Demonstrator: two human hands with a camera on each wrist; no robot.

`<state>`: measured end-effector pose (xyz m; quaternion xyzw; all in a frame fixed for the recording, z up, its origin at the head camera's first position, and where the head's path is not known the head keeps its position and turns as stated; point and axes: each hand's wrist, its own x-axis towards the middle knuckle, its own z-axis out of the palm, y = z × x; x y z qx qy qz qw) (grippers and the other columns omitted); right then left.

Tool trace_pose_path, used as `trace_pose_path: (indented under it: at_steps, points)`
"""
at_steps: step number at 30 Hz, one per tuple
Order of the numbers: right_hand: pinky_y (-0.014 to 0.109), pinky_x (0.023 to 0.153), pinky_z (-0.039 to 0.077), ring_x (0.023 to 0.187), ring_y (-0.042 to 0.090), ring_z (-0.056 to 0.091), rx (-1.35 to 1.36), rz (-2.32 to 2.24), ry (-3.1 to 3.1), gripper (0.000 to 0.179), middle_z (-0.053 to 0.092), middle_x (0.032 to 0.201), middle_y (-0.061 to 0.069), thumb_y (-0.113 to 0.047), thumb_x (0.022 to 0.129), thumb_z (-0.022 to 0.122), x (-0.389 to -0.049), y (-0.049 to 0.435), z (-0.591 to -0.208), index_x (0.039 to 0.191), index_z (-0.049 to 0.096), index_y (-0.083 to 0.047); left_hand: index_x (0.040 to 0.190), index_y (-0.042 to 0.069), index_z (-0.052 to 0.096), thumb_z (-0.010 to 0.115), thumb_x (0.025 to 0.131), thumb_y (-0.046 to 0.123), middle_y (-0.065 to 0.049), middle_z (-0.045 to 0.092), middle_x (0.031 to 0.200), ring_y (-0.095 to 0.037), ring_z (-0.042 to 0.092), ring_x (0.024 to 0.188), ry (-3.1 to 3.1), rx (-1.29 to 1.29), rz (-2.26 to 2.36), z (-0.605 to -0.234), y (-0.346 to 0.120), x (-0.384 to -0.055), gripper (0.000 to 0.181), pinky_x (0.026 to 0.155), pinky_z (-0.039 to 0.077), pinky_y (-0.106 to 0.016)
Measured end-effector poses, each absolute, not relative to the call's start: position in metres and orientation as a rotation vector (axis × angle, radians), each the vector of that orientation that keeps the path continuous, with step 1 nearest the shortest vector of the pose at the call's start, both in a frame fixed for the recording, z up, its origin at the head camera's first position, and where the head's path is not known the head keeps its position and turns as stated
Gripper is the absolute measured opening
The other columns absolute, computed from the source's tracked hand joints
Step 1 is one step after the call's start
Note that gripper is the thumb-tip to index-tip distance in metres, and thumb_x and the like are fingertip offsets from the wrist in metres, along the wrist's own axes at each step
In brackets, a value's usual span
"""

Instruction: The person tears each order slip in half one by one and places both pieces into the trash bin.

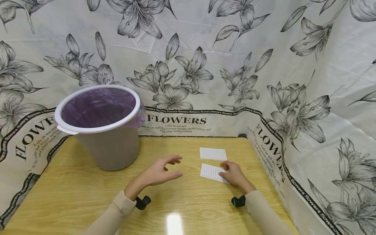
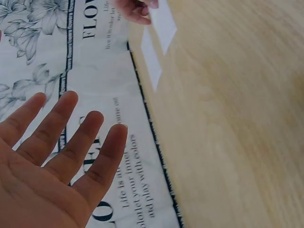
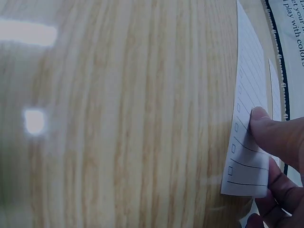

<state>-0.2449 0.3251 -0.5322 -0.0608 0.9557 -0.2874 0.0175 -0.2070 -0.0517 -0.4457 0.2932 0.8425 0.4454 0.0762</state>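
My right hand [image 1: 236,176] pinches the right end of a white lined card [image 1: 210,171] with small checkboxes along one edge. In the right wrist view, the thumb lies on the printed face of that card [image 3: 247,99], with the other fingers at its edge and behind it. A second white lined card [image 1: 212,153] lies flat on the table just beyond. My left hand [image 1: 160,171] hovers over the table to the left of the cards, holding nothing. Its fingers are spread and relaxed in the left wrist view.
A grey waste bin [image 1: 111,150] with a white rim and purple liner stands at the back left of the wooden table [image 1: 176,202]. White flower-printed cloth [image 1: 188,127] walls the back and sides. Both wrists wear small black devices.
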Motion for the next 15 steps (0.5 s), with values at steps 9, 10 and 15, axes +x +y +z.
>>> trace_pose_path:
  at_steps: [9,10,15]
  points:
    - [0.03,0.072,0.048,0.08,0.016,0.056,-0.19,-0.912,2.899,0.02,0.066,0.09,0.008,-0.007,0.086,0.079,-0.246,0.319,-0.527,0.101,0.068,-0.001,0.146,0.017,0.056,0.07,0.098,0.042,-0.012,0.066,0.135,-0.038,0.06,0.126,2.465,0.837,1.385,-0.468,-0.045,-0.205,0.057,0.092,0.055,-0.048]
    - [0.031,0.072,0.048,0.08,0.016,0.057,-0.186,-0.923,2.888,0.019,0.066,0.09,0.008,-0.007,0.086,0.08,-0.245,0.318,-0.526,0.099,0.068,-0.001,0.146,0.017,0.056,0.07,0.097,0.043,-0.012,0.066,0.136,-0.038,0.06,0.126,2.461,0.833,1.386,-0.47,-0.045,-0.205,0.057,0.093,0.055,-0.048]
    - [0.034,0.076,0.049,0.082,0.016,0.057,-0.198,-0.934,2.891,0.018,0.069,0.092,0.008,-0.008,0.086,0.08,-0.245,0.307,-0.528,0.098,0.068,-0.001,0.146,0.016,0.056,0.069,0.098,0.042,-0.013,0.066,0.136,-0.038,0.06,0.126,2.435,0.808,1.396,-0.481,-0.042,-0.204,0.056,0.094,0.055,-0.05]
